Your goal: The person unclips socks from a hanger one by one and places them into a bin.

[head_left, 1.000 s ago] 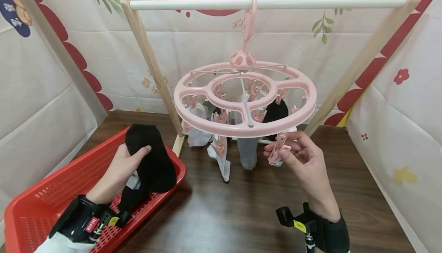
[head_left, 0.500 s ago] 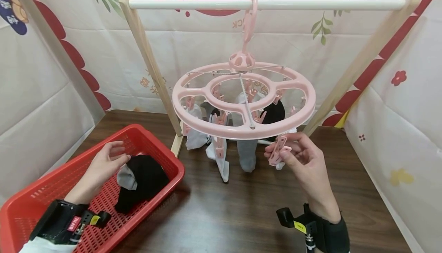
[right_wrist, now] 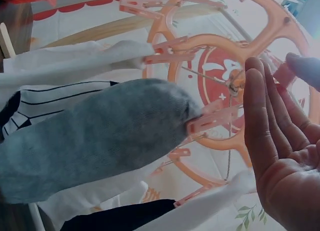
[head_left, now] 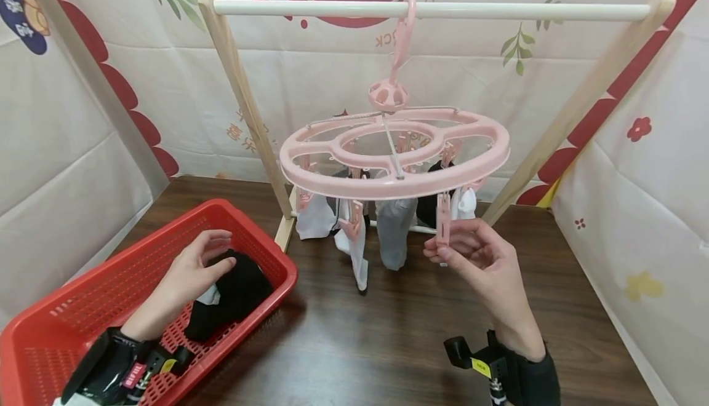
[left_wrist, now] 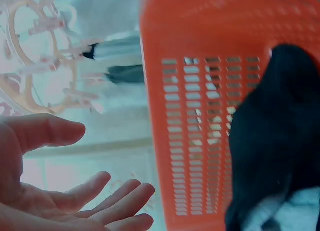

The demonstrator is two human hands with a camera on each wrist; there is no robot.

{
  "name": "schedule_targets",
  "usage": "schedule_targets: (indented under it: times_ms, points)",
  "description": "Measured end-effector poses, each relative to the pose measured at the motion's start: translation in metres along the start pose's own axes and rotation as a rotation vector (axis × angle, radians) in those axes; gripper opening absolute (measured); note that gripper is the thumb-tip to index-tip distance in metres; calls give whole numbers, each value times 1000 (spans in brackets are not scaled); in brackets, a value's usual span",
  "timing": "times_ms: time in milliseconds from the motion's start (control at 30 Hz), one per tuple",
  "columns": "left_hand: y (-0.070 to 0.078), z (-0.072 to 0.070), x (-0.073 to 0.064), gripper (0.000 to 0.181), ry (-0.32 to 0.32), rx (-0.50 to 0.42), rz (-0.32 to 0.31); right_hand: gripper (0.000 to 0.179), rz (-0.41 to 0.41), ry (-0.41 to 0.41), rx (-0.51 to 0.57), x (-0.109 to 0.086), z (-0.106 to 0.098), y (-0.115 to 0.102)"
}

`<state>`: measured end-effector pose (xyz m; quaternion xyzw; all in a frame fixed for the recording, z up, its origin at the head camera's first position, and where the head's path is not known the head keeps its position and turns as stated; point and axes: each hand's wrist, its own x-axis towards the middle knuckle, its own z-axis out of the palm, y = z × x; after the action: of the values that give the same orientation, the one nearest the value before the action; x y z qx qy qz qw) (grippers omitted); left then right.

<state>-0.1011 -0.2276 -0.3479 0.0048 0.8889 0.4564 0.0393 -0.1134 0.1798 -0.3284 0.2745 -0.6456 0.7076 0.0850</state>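
Observation:
A pink round sock hanger [head_left: 338,189] hangs by its hook, its ring tilted. My right hand [head_left: 493,261] pinches a pink clothes peg [head_left: 444,212] at the ring's front right. In the right wrist view the thumb and fingers hold that peg beside a hanging grey sock [right_wrist: 115,133]. My left hand [head_left: 191,274] hovers over the red basket [head_left: 290,270], fingers loosely bent and holding nothing. Under it lies a black sock [head_left: 240,295] with a light grey patch, crumpled inside the basket. In the left wrist view the left hand [left_wrist: 75,186] is apart from the black sock [left_wrist: 277,136].
Several white, grey and black socks hang from pegs, including a white sock [head_left: 357,258] in front. A white rod [head_left: 526,11] on wooden posts [head_left: 235,80] carries the hanger. A brown wooden tabletop [head_left: 354,344] lies below, with printed cloth walls [head_left: 144,86] around it.
The left hand has let go of the black sock, which dropped into the basket, then shifted slightly right. The hanger's front edge has risen, and the peg in my right hand now stands more upright.

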Motion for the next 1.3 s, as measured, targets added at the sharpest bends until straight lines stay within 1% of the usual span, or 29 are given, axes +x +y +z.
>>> schedule_targets:
  times_ms: [167, 367, 467, 567, 633, 733, 800, 867, 967, 1067, 1133, 1233, 1300]
  points:
    - [10, 9, -5, 48, -15, 5, 68, 25, -19, -30, -44, -3, -2, 5]
    - [22, 21, -13, 44, -20, -4, 121, 25, 48, -53, -115, -6, -3, 10]
    - [30, 26, -17, 42, -19, 19, 147, 27, 63, -77, -155, -8, -3, 12]
    - [38, 31, -21, 41, -22, 44, 176, 25, 99, -98, -195, -9, -3, 15]
    - [41, 34, -23, 41, -24, 51, 196, 24, 120, -121, -228, -10, -1, 17]
    - [45, 38, -26, 41, -32, 29, 220, 23, 129, -167, -295, -10, 2, 23]
    - [48, 41, -29, 40, -38, 9, 226, 24, 120, -189, -349, -10, 7, 27]
    - [49, 44, -32, 39, -48, -31, 234, 27, 113, -191, -406, -10, 13, 31]
    - [50, 50, -37, 37, -45, -75, 243, 34, 74, -175, -499, -11, 25, 39]
    - [51, 58, -40, 35, -37, -112, 257, 41, 27, -155, -562, -10, 36, 47]
    - [51, 64, -43, 35, -27, -127, 276, 45, 1, -136, -572, -9, 41, 50]
    - [50, 73, -45, 36, -33, -149, 298, 51, -43, -92, -563, -5, 48, 52]
    - [49, 78, -47, 37, -45, -171, 298, 57, -74, -64, -551, 0, 52, 51]
